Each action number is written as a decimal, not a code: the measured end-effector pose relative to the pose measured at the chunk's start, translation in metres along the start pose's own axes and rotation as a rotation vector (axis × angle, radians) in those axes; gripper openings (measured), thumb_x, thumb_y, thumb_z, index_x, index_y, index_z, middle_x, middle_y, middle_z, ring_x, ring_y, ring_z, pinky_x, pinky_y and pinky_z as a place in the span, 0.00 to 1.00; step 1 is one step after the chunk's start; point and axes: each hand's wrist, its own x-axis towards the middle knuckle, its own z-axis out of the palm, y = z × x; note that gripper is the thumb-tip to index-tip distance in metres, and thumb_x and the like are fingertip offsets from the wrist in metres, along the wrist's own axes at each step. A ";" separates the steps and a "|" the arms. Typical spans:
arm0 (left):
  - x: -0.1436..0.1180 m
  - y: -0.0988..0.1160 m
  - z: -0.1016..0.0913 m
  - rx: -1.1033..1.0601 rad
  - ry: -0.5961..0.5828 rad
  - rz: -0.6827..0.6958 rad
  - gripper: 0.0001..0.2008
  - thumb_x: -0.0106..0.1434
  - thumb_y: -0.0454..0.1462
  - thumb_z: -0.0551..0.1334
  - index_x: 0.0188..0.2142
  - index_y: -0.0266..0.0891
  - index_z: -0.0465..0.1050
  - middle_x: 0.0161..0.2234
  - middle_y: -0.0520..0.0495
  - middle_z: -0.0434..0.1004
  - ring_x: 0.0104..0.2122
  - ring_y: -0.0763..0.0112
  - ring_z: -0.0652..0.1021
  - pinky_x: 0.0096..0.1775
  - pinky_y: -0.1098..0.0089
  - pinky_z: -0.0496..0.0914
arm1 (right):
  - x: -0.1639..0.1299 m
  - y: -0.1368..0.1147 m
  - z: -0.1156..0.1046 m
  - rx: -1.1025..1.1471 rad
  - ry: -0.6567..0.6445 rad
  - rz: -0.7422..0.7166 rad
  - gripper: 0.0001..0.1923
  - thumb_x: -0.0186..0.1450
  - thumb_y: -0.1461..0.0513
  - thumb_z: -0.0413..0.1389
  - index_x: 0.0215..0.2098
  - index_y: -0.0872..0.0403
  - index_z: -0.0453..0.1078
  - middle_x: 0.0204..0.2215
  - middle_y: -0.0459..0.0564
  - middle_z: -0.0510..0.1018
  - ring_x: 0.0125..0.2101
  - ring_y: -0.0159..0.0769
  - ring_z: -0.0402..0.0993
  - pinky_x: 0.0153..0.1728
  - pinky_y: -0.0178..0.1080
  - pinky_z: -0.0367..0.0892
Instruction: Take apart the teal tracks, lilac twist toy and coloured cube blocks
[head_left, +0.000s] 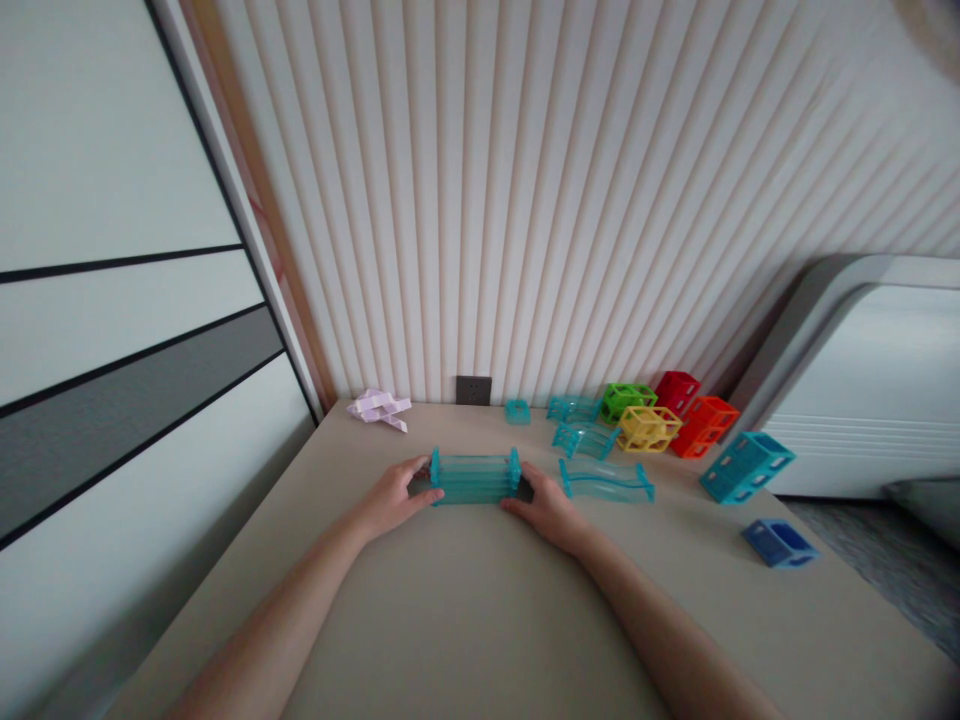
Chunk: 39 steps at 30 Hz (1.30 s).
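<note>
A clear teal plastic track piece [475,479], straight and with raised ends, lies crosswise on the table in front of me. My left hand [397,497] grips its left end, thumb at the near side and fingers behind. At the opposite end, my right hand [546,508] holds the piece the same way. Just right of my right hand lies a wavy teal track piece [606,481]. Beyond it are two curved teal track pieces [585,440], one behind the other, and a small square teal piece [517,411].
On the table [465,620], to the right, stand green [628,400], yellow [649,428], red [677,392], orange [703,426], teal [747,467] and blue blocks [780,543]. A lilac folded ribbon-like item [379,408] lies at the back left. A ribbed wall [420,200] with a dark socket [474,390] rises behind.
</note>
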 end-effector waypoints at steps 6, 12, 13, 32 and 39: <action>0.000 0.002 -0.001 -0.032 -0.027 -0.011 0.17 0.61 0.43 0.66 0.48 0.39 0.74 0.45 0.44 0.83 0.44 0.60 0.81 0.50 0.61 0.74 | 0.000 0.002 -0.001 -0.004 -0.011 -0.010 0.24 0.57 0.58 0.67 0.51 0.51 0.73 0.48 0.53 0.78 0.50 0.51 0.74 0.54 0.51 0.67; -0.001 -0.004 -0.002 0.011 -0.040 -0.057 0.26 0.55 0.42 0.71 0.52 0.38 0.71 0.50 0.41 0.81 0.48 0.56 0.80 0.53 0.58 0.72 | -0.001 -0.001 -0.004 -0.007 -0.061 -0.051 0.21 0.62 0.57 0.64 0.53 0.52 0.71 0.50 0.54 0.77 0.51 0.48 0.73 0.55 0.48 0.66; -0.001 -0.005 -0.002 0.032 -0.038 -0.060 0.27 0.55 0.42 0.71 0.52 0.38 0.71 0.50 0.41 0.81 0.49 0.56 0.80 0.54 0.58 0.72 | -0.001 -0.002 -0.004 -0.004 -0.067 -0.055 0.21 0.63 0.57 0.63 0.53 0.52 0.70 0.51 0.53 0.77 0.52 0.48 0.72 0.55 0.48 0.65; -0.001 -0.008 -0.001 0.090 -0.044 -0.013 0.26 0.56 0.42 0.70 0.54 0.40 0.73 0.54 0.41 0.79 0.53 0.55 0.78 0.57 0.58 0.69 | 0.000 0.006 0.000 -0.057 -0.044 -0.044 0.19 0.64 0.57 0.62 0.52 0.51 0.72 0.49 0.53 0.78 0.50 0.47 0.74 0.54 0.48 0.67; 0.001 -0.008 -0.001 0.096 -0.045 -0.027 0.23 0.57 0.41 0.70 0.52 0.39 0.74 0.51 0.41 0.81 0.50 0.55 0.80 0.54 0.58 0.71 | -0.002 0.006 0.001 -0.047 -0.023 -0.044 0.25 0.63 0.56 0.62 0.58 0.50 0.69 0.53 0.55 0.76 0.54 0.49 0.72 0.57 0.51 0.65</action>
